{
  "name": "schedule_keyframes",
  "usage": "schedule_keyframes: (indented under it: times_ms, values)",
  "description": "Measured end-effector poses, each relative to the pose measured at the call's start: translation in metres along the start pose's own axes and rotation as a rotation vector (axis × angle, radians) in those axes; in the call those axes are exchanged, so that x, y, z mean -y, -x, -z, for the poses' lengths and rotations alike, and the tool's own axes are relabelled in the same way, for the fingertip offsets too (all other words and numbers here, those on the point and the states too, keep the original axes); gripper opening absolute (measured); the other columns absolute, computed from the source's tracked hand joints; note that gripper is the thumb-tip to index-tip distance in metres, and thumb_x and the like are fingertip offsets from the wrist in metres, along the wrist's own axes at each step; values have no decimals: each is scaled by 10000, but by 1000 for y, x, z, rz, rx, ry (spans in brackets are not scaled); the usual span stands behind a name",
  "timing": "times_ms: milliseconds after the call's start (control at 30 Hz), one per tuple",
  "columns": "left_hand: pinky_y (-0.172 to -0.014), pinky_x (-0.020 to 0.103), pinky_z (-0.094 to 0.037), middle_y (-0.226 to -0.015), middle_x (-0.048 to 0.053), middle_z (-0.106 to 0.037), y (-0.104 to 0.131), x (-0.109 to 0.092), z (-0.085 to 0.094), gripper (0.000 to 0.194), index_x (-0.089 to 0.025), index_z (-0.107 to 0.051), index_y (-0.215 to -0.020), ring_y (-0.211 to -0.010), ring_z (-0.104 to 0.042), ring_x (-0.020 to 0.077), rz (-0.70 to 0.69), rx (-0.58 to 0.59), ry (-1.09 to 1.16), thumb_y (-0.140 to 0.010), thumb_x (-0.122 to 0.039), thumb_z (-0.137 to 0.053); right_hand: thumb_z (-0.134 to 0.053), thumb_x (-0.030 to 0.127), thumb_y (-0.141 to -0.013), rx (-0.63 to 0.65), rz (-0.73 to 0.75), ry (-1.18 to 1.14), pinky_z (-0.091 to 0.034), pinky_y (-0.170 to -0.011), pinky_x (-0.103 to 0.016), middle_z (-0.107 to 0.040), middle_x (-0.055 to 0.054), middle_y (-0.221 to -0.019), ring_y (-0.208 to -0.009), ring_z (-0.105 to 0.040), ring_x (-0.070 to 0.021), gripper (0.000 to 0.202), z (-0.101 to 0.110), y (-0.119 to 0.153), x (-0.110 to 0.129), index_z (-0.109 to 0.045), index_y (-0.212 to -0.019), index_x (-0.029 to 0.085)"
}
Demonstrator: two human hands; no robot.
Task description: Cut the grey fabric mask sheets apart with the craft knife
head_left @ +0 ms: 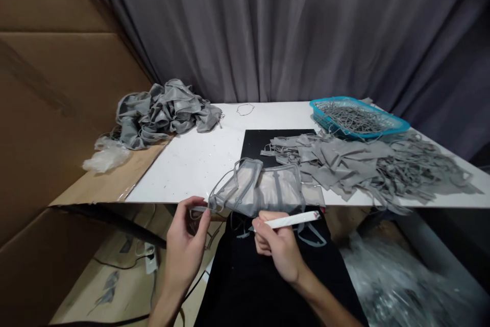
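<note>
Left hand (186, 245) pinches a grey strap (197, 209) at the left end of the grey panelled pouch (278, 192), while the right hand (277, 243), just on the pouch's near side, grips a white-handled tool (294, 220), handle pointing right. Long axis running left to right, the pouch lies at the near edge of the surface (191, 164); a grey fabric pile (348, 164) crowds its right.

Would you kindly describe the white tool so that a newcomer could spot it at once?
Find the white table, then the grey, pale-panelled piece at its near edge. Just below it, the right hand grips the white tool. It is slim and straight, with a dark mark at one end, unlike the limp grey pieces piled nearby.
</note>
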State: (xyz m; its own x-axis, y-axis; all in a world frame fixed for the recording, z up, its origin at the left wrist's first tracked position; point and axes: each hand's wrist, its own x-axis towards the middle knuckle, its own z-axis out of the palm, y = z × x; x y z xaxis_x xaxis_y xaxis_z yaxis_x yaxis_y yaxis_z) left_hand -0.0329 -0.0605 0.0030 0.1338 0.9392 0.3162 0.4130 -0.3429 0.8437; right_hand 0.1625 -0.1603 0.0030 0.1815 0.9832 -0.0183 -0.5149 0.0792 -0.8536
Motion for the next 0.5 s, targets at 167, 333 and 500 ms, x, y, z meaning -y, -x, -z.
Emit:
schedule_keyframes:
  times_ms: [167, 333, 500]
  values:
    - [-1035, 423, -592, -1329, 96, -603, 0, -10, -8, 337, -273, -668, -1341, -1180, -685, 281, -347, 20, -222, -1037, -391, -751, -818, 580, -983, 53, 32, 28, -196, -445, -246, -303, 108, -595, -490, -230, -60, 627, 6, -1, -2, -399, -657, 247]
    - [-1040, 440, -553, -1270, 94, -659, -8, -2, -13, 171, -275, -714, -1266, -1197, -667, 296, -502, 106, -369, -1101, -276, -669, -810, 522, -1016, 13, 97, 188, -191, -479, -258, -403, 80, -603, -509, -296, -70, 550, 10, -1, -4, -484, -687, 224]
    - [-942, 381, -533, -1114, 52, -753, -15, 5, -10, 151, -265, -736, -1165, -1015, -707, 242, -634, 89, -370, -1123, -181, -618, -820, 529, -1003, -21, 115, 132, -195, -470, -262, -356, 94, -592, -496, -282, -72, 567, 14, -5, -3, -451, -687, 237]
